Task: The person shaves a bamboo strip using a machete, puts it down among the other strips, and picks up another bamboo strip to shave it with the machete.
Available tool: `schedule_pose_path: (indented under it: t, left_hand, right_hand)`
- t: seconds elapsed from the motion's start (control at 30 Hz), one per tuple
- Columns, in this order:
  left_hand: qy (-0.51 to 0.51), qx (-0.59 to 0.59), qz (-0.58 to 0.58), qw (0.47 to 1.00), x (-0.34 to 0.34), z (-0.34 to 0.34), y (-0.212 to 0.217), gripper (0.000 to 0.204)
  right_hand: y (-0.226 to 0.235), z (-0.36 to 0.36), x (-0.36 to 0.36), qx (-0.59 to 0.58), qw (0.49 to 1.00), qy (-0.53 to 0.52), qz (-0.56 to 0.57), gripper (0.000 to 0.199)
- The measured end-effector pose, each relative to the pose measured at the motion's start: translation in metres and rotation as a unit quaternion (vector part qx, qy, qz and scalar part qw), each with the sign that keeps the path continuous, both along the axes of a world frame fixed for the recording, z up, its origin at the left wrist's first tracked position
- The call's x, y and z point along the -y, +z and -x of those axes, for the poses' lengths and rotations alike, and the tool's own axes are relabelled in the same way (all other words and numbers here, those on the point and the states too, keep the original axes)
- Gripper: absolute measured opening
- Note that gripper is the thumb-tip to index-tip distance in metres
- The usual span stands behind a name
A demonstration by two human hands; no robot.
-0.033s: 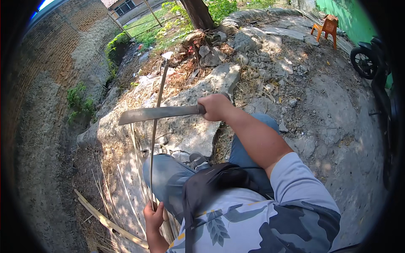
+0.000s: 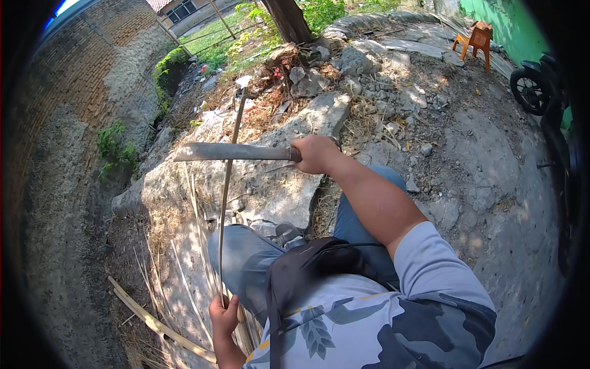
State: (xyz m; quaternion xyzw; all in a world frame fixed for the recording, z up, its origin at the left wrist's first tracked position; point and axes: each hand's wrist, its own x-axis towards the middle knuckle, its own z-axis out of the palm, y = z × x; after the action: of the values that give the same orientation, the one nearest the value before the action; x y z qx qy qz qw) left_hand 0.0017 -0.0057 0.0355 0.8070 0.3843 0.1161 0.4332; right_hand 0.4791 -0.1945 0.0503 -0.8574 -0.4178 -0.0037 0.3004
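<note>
Though two hands (image 2: 315, 154), one machete (image 2: 261, 152)

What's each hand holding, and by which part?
Right hand: the machete, by its handle. Left hand: the long thin strip, toward its lower end.

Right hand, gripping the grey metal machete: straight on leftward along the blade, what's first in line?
Likely the long, thin brown wood-like strip; the grey machete blade ahead of the right hand crosses it in view. Depth is unclear, so the hand might miss it.
</note>
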Motion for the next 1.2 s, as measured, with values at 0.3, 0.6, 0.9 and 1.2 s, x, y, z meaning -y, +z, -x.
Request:
schedule_pose_path:
  t: [0.3, 0.6, 0.9, 1.2]
  left_hand:
    - [-0.003, 0.008, 0.003, 1.000, 0.008, -0.013, -0.006, 0.037]
    - [-0.005, -0.029, -0.046, 0.999, 0.010, -0.013, -0.007, 0.039]
    - [-0.002, -0.036, -0.055, 0.998, 0.018, -0.029, 0.008, 0.038]
    - [0.027, 0.012, 0.006, 1.000, -0.002, -0.008, -0.027, 0.035]
  right_hand:
    - [0.004, 0.007, 0.000, -0.087, 0.995, 0.031, 0.026, 0.024]
    - [-0.006, 0.043, -0.021, 0.100, 0.962, 0.220, 0.124, 0.019]
    - [0.005, 0.036, -0.014, 0.093, 0.971, 0.185, 0.119, 0.021]
    - [0.000, 0.022, -0.009, 0.033, 0.984, 0.118, 0.130, 0.022]
